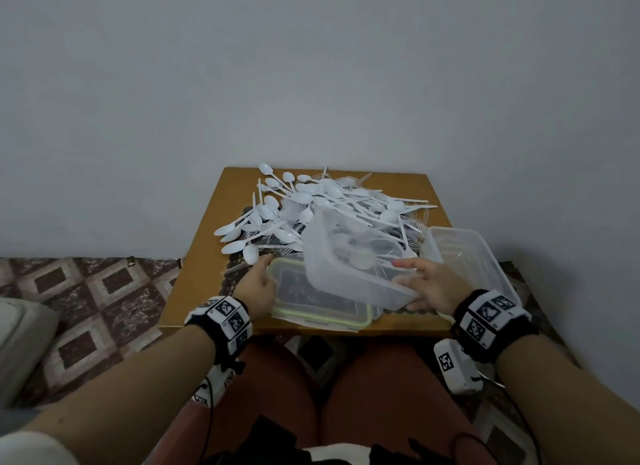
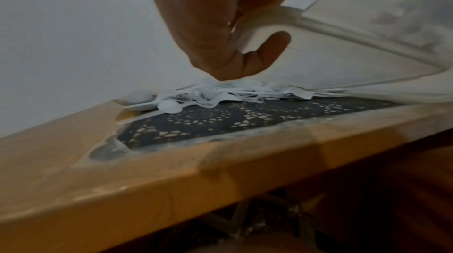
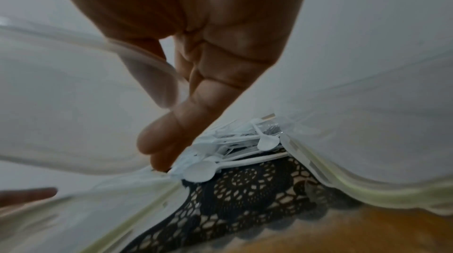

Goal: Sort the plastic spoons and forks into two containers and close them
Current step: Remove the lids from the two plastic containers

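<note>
1. The right hand grips a tilted clear container by its rim.
2. The left hand grips a green-edged lid.
3. Spoons and forks lie heaped on the counter.

No readable text, only coded square markers on wristbands

You sit at a small wooden table pushed against a plain grey wall. A dark lace doily lies on the tabletop, partly covered. Left of the table the floor shows a brown and cream diamond pattern, and a pale cushion sits at the near left edge. Your reddish trousers fill the near foreground.
</note>
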Available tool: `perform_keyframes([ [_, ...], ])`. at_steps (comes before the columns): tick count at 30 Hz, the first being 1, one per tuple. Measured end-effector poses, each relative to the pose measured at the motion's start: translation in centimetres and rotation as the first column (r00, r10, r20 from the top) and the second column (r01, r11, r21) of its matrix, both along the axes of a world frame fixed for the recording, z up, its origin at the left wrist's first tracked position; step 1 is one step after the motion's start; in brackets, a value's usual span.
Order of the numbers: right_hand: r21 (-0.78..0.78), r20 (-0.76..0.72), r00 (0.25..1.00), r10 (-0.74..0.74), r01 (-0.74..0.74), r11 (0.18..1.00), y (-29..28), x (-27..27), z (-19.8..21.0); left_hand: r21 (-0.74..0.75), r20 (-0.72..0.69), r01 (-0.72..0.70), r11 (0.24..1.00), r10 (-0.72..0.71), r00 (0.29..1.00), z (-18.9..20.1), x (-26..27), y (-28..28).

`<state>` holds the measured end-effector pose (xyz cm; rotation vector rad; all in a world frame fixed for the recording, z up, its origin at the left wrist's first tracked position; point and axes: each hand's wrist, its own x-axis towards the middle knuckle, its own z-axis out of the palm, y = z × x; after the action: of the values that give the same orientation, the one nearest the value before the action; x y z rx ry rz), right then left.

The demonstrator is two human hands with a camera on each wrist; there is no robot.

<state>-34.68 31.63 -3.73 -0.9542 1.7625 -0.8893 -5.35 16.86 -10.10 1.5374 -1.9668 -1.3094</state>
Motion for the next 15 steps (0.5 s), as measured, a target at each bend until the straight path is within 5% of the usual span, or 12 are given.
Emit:
perform_keyframes([
  [8,0.148,-0.255,0.959,0.121,-0.085,0.985,-1.2,2.2,-3.8,0.271,-0.058,0.006,0.962,0.01,0.998,0.4,-0.5,-0.5],
  [15,0.123,-0.28,0.944,0.173,-0.144,0.982,-2.4,3.4,-5.2,0.565,-0.075,-0.08,0.821,0.149,0.986,1.2,0.7,-0.7],
])
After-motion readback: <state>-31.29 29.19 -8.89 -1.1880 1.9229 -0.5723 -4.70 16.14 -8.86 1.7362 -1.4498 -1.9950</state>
